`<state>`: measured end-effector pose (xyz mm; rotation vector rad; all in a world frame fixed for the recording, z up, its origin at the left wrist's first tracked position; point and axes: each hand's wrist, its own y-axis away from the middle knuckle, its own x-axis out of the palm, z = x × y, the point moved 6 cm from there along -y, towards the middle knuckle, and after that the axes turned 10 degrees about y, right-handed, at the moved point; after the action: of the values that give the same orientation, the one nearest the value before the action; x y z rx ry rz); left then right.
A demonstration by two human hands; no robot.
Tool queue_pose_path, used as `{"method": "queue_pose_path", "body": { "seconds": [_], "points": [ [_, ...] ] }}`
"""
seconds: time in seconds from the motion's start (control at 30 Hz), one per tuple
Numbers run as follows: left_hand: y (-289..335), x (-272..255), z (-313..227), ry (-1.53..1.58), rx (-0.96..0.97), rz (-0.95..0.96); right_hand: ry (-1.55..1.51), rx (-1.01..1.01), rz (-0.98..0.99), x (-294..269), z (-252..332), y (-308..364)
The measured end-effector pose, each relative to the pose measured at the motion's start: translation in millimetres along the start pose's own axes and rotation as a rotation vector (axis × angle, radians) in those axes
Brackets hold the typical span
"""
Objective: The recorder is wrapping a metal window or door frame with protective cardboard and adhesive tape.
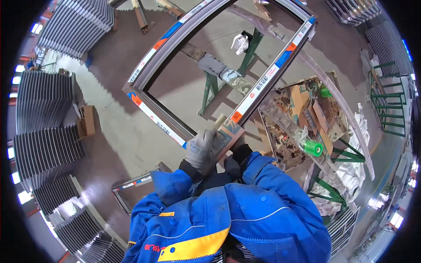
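Observation:
A large rectangular metal window frame (163,127), edged with white, blue and orange protective film, lies tilted in front of me on trestle supports. Around its near corner sits a printed brown cardboard piece (231,131). My left hand (202,149), in a grey glove, is closed on the cardboard at that corner. A small pale, rounded piece (220,121) sticks up beside its fingers; what it is I cannot make out. My right hand (238,143) is on the other side of the cardboard, its fingers mostly hidden behind it.
To the right, a worn board (285,149) holds cardboard scraps and a green tape roll (313,148). Green trestle legs (209,93) stand under the frame. Stacked frames (44,103) line the left side. Another frame (131,184) lies low at left, near my elbow.

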<state>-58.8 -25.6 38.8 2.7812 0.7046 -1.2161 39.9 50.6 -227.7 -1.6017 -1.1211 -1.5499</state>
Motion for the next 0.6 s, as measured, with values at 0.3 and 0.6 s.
{"method": "queue_pose_path", "body": {
  "seconds": [0.3, 0.6],
  "points": [
    [-6.8, 5.2, 2.7, -0.047, -0.025, 0.048, 0.240, -0.077, -0.259, -20.5, 0.2, -12.6],
    [-9.6, 13.6, -11.2, -0.270, 0.289, 0.007, 0.168, -0.016, -0.082, -0.5, -19.5, -28.1]
  ]
}}
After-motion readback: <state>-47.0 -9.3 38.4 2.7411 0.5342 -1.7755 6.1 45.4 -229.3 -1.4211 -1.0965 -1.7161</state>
